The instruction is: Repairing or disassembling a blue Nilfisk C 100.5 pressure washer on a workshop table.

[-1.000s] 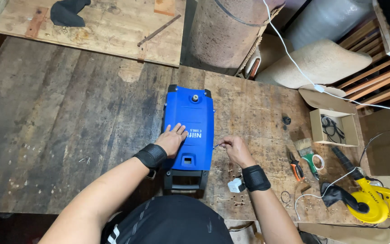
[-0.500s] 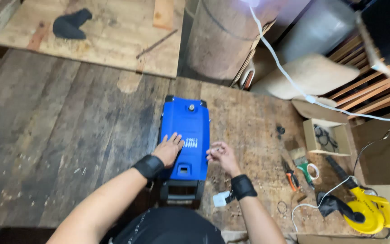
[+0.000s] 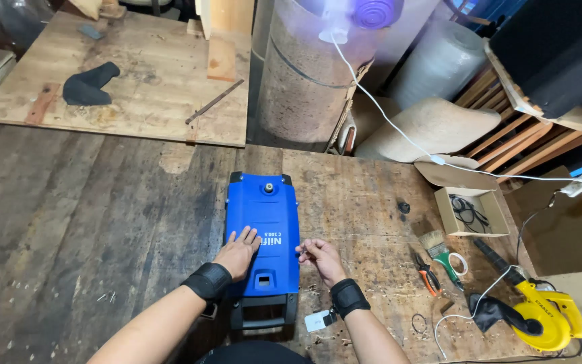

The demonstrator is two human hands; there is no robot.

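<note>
Wooden workbench [image 3: 102, 222] — blue machine [image 3: 264, 229] lies lengthwise, brass fitting end away; left hand [image 3: 237, 251] flat atop.

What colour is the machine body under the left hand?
The machine body is bright blue with a black base, seen in the head view; the left hand lies flat on it.

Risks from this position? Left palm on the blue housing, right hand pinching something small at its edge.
1. The right hand pinches a tiny part, too small to identify; if dropped, it may vanish among the wood chips on the workbench.
2. The blue housing is steadied only by the flat left hand; it might slide.
3. The white cable trails over the bench toward the cardboard box, a possible snag.
</note>
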